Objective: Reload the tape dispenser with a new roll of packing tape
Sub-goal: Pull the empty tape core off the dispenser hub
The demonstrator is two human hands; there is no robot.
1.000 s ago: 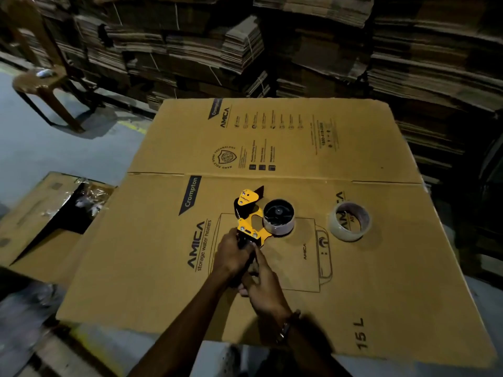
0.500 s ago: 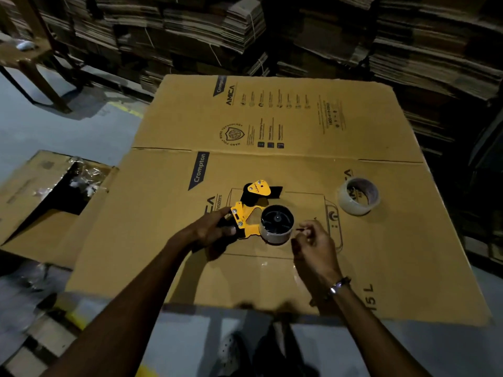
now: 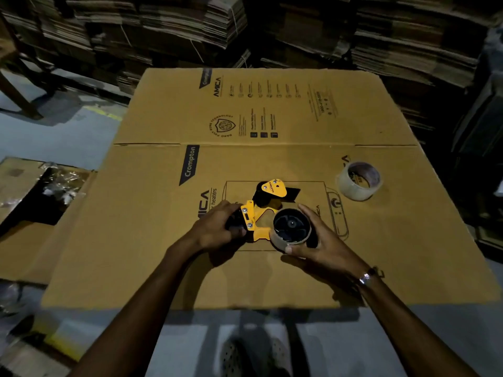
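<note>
A yellow and black tape dispenser [image 3: 260, 213] lies flat on a big flattened cardboard box [image 3: 168, 257]. My left hand [image 3: 217, 229] grips its black handle at the left. On its black hub sits a thin, nearly used-up roll [image 3: 291, 232], and my right hand [image 3: 318, 240] wraps around that roll from the right and below. A fresh roll of clear packing tape [image 3: 358, 180] lies on the cardboard at the right, apart from both hands.
Tall stacks of flattened cartons [image 3: 245, 28] fill the background. An open carton with crumpled plastic [image 3: 46, 191] lies at the left on the grey floor [image 3: 49, 137]. My feet show below the cardboard's near edge.
My right hand left the handle area, moved right and closed around the roll on the hub. The left hand kept hold of the handle while the dispenser turned slightly.
</note>
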